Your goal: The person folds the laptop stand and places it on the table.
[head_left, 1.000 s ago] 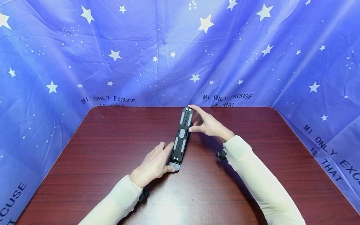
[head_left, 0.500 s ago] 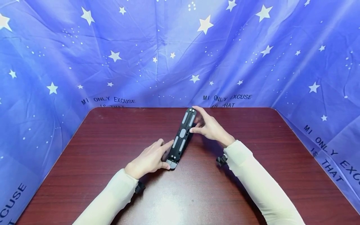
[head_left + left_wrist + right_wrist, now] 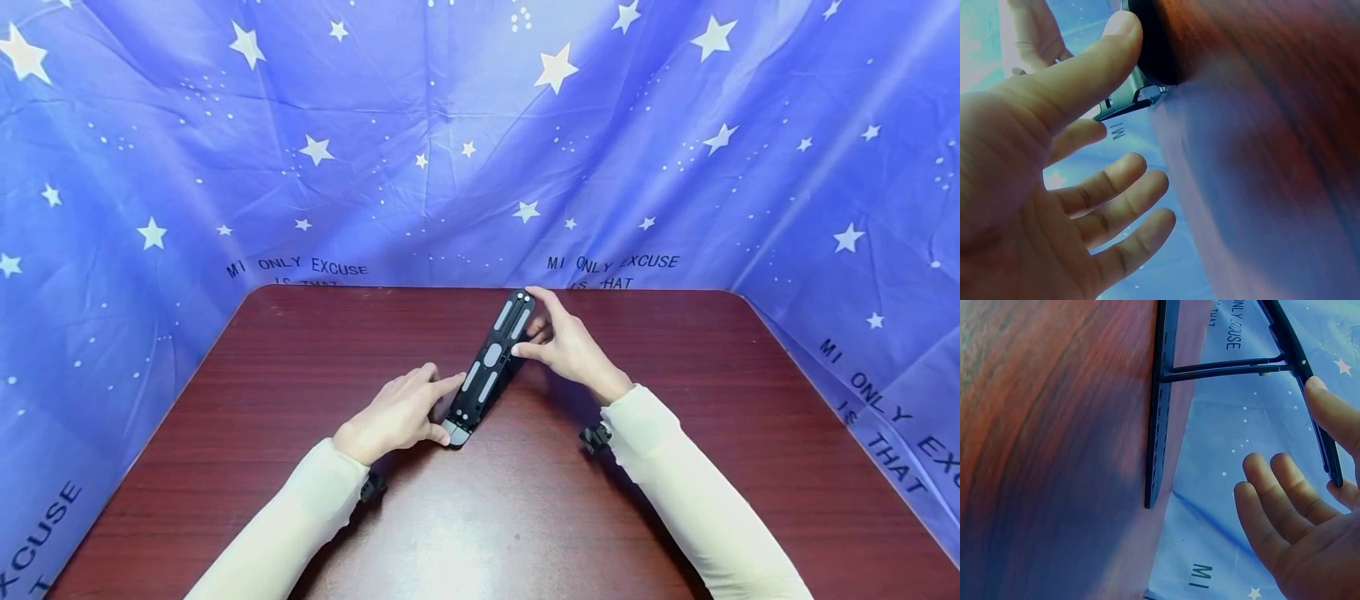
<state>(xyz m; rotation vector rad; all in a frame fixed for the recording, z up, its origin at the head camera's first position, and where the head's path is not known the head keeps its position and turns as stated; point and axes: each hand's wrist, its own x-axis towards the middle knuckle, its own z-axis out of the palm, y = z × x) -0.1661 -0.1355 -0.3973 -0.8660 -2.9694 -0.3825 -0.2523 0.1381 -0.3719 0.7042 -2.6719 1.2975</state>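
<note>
A black folding laptop stand point(image 3: 492, 355) with grey pads stands on the table, slanting from lower left to upper right in the head view. In the right wrist view its base bar point(image 3: 1157, 425) lies on the tabletop, and a thin strut point(image 3: 1229, 370) joins it to the raised upper bar point(image 3: 1316, 412). My left hand point(image 3: 390, 417) holds the near end, thumb on the grey tip and index finger at the side; its other fingers are loosely bent. My right hand point(image 3: 573, 350) grips the raised far end between thumb and index finger.
The dark red wooden table point(image 3: 300, 350) has rounded far corners. A blue curtain point(image 3: 375, 108) with white stars and lettering hangs behind it and at both sides. Black wrist cameras point(image 3: 596, 439) sit below the cream sleeves point(image 3: 690, 492).
The laptop stand has turned clockwise, its far end swinging right and its near end left. My left hand has moved left and slightly away, my right hand slightly right. The head view has shifted a little.
</note>
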